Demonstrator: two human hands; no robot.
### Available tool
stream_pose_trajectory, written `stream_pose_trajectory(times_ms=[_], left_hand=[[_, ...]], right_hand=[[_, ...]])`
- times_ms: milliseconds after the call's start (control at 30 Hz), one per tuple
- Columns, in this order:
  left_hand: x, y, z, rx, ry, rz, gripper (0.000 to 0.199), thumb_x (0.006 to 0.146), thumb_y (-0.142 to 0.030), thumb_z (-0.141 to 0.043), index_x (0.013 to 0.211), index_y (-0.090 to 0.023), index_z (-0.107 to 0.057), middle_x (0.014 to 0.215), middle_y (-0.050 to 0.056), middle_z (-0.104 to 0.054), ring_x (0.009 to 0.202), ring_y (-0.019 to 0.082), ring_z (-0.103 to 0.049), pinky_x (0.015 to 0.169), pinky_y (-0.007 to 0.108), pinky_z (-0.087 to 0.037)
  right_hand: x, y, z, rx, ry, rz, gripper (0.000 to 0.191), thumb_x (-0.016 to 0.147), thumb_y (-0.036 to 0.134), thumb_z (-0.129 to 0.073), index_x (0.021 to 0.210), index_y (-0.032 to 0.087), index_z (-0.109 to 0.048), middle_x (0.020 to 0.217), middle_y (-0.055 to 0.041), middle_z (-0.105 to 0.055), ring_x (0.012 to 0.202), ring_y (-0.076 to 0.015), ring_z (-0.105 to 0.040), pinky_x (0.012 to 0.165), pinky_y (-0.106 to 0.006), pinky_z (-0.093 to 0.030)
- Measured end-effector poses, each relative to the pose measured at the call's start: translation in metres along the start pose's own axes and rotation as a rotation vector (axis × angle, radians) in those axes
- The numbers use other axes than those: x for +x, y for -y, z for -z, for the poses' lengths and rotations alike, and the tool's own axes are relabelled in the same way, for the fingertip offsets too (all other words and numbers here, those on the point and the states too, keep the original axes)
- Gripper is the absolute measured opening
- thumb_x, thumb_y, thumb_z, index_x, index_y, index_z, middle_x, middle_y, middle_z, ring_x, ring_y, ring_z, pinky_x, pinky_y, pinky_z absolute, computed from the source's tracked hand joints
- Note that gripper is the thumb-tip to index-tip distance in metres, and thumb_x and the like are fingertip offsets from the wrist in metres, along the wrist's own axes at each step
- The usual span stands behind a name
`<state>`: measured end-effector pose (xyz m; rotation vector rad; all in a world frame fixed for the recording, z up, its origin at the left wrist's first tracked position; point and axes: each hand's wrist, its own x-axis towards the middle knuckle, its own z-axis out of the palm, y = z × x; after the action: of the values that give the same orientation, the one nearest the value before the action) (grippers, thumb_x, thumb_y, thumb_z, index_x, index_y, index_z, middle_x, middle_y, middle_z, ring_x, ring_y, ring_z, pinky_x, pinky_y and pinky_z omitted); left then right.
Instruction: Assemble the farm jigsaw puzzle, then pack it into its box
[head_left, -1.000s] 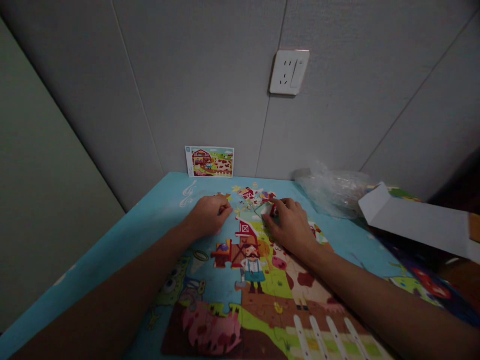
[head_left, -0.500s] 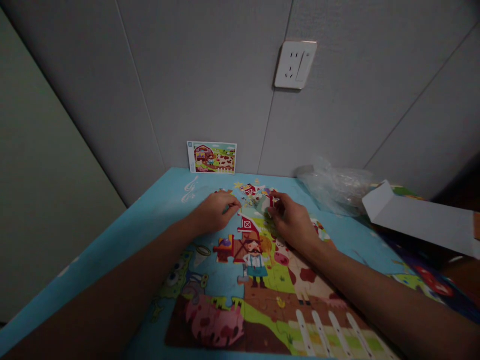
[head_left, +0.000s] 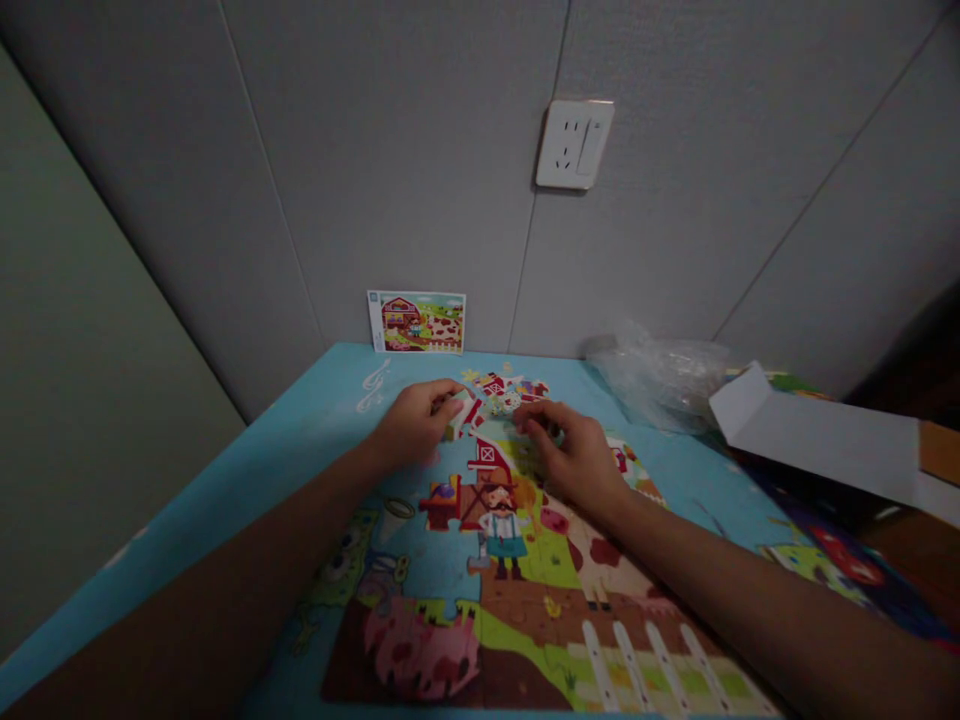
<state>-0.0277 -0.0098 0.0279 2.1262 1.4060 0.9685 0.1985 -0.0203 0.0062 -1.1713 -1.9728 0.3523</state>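
One partly joined farm-scene jigsaw of glossy, brightly printed pieces [head_left: 525,605] lies nearest, on a light-blue, cartoon-printed tabletop [head_left: 300,410]; a pink pig and white fence fill its near edge, and its left side is gapped. Both forearms reach across it, so a low sleeve-line drag of the right one could probably shift joined pieces. Toward its far edge, the left hand [head_left: 417,422] pinches a red, white and green puzzle piece [head_left: 465,408] nearly closed; a slack pinch might drop it. The right hand [head_left: 574,450], just beside, has curled fingers, thumb near index; whether they grip anything cannot be told. Beyond lie loose multicoloured pieces [head_left: 491,383], which a careless knuckle could scatter. Rightward sit a white open cardboard box [head_left: 825,430] and crumpled clear plastic bag [head_left: 664,380]; a printed farm-picture card [head_left: 420,323] leans against the grey wall [head_left: 412,150].
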Motion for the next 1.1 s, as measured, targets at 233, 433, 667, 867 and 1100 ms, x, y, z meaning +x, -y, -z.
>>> stream_pose_trajectory(times_ms=[233,433,667,867,1100], left_hand=[[0.006,0.014,0.008,0.203,-0.189,0.104,0.033,0.085,-0.029,-0.049,0.103,-0.015,-0.072,0.106,0.009,-0.071,0.096,0.023,-0.062,0.093,0.035,-0.044],[0.006,0.018,0.008,0.258,-0.171,0.137,0.031,0.086,-0.028,-0.05,0.103,-0.016,-0.072,0.105,0.008,-0.072,0.096,0.023,-0.063,0.092,0.034,-0.045],[0.006,0.019,0.005,0.374,-0.089,0.218,0.032,0.083,-0.02,-0.052,0.11,-0.019,-0.07,0.116,0.009,-0.068,0.109,0.026,-0.06,0.099,0.038,-0.042],[0.006,0.025,0.005,0.42,-0.077,0.28,0.034,0.083,-0.022,-0.053,0.113,-0.021,-0.068,0.118,0.008,-0.066,0.111,0.027,-0.059,0.1,0.039,-0.042],[0.007,0.027,0.005,0.422,-0.109,0.275,0.037,0.082,-0.012,-0.045,0.109,-0.022,-0.068,0.117,0.006,-0.065,0.11,0.024,-0.058,0.1,0.036,-0.042]], right_hand=[[0.007,-0.022,-0.002,-0.317,-0.094,-0.171,0.057,0.074,0.023,-0.058,0.129,0.01,-0.052,0.116,-0.0191,-0.059,0.105,-0.0318,-0.053,0.091,-0.047,-0.041],[0.007,-0.017,-0.002,-0.364,0.014,-0.226,0.054,0.078,0.026,-0.059,0.13,0.012,-0.054,0.112,-0.0187,-0.062,0.105,-0.0325,-0.054,0.091,-0.048,-0.041],[0.006,-0.015,0.001,-0.079,-0.047,-0.11,0.039,0.076,0.016,-0.056,0.115,0.013,-0.059,0.111,-0.014,-0.062,0.091,-0.0231,-0.06,0.085,-0.039,-0.046],[0.001,-0.005,0.003,0.132,0.025,-0.05,0.046,0.08,0.016,-0.052,0.126,0.017,-0.048,0.092,-0.0053,-0.065,0.07,-0.0155,-0.058,0.067,-0.03,-0.046],[-0.001,-0.003,0.003,0.075,0.319,0.06,0.018,0.083,0.027,-0.057,0.097,0.016,-0.062,0.064,0.0021,-0.055,0.055,-0.012,-0.046,0.054,-0.024,-0.034]])
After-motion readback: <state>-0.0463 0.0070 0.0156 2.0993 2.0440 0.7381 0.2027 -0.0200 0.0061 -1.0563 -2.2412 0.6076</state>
